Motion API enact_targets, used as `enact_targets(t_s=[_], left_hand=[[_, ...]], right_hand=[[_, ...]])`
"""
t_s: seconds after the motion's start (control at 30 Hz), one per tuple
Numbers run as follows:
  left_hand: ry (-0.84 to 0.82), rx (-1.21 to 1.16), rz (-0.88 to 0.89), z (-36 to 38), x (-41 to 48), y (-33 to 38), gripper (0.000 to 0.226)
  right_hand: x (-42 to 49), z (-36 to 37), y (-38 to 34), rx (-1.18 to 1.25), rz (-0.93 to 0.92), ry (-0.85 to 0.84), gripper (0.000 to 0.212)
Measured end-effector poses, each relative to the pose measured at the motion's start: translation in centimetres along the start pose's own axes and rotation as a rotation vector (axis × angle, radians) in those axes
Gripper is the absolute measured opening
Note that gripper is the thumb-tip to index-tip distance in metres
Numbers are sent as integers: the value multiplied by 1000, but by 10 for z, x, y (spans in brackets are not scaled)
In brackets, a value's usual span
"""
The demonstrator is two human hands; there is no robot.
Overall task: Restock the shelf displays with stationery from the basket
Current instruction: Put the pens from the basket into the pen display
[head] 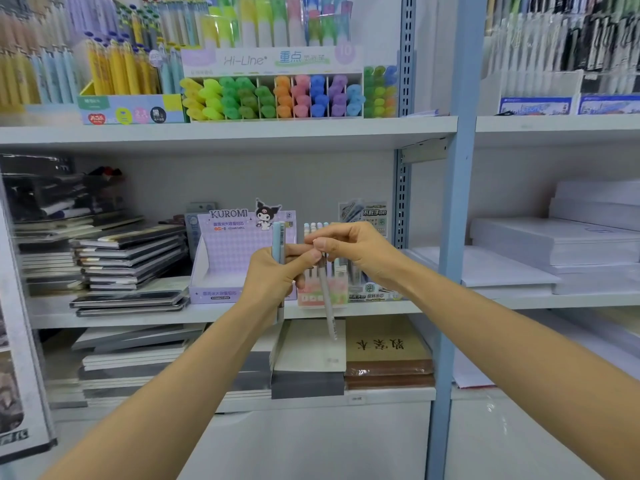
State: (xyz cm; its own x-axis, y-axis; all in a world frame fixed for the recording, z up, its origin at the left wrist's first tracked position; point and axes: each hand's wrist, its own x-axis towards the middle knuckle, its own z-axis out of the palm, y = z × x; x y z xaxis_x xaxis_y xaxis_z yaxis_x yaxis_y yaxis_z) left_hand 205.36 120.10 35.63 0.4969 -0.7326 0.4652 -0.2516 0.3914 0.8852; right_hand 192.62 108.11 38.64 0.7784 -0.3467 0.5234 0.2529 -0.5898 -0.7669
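Lilac checked Kuromi box (230,252), pale blue pen (278,237).

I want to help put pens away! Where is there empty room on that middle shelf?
The Kuromi box looks empty inside; it sits between the notebook stacks and the pastel pen display. A bare shelf strip lies left of the lowest notebooks. It is crowded at the pastel pen display and the grey pen display beside it.

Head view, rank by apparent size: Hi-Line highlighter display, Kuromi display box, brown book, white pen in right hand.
1. Hi-Line highlighter display
2. Kuromi display box
3. brown book
4. white pen, pinched by the right hand; smallest even though nearest the camera.
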Motion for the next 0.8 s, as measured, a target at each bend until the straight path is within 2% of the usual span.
enact_targets(t_s=[0.1, 0.23, 0.4, 0.53, 0.8], left_hand=[[-37, -10, -54, 1, 5, 2, 16], [-28, -230, -226, 1, 12, -3, 19], [-40, -252, -167, -10, 16, -21, 21], [-70, -181, -35, -18, 18, -30, 27], [-100, -125, -114, -23, 24, -47, 30]], right_hand=[[4, -5, 0, 7, -35, 75, 15], [15, -20, -7, 112, -97, 324, 8], [28, -37, 4, 34, -132, 556, 8], [36, -32, 25, -65, -102, 570, 8], [48, -15, 53, -324, -50, 452, 8]])
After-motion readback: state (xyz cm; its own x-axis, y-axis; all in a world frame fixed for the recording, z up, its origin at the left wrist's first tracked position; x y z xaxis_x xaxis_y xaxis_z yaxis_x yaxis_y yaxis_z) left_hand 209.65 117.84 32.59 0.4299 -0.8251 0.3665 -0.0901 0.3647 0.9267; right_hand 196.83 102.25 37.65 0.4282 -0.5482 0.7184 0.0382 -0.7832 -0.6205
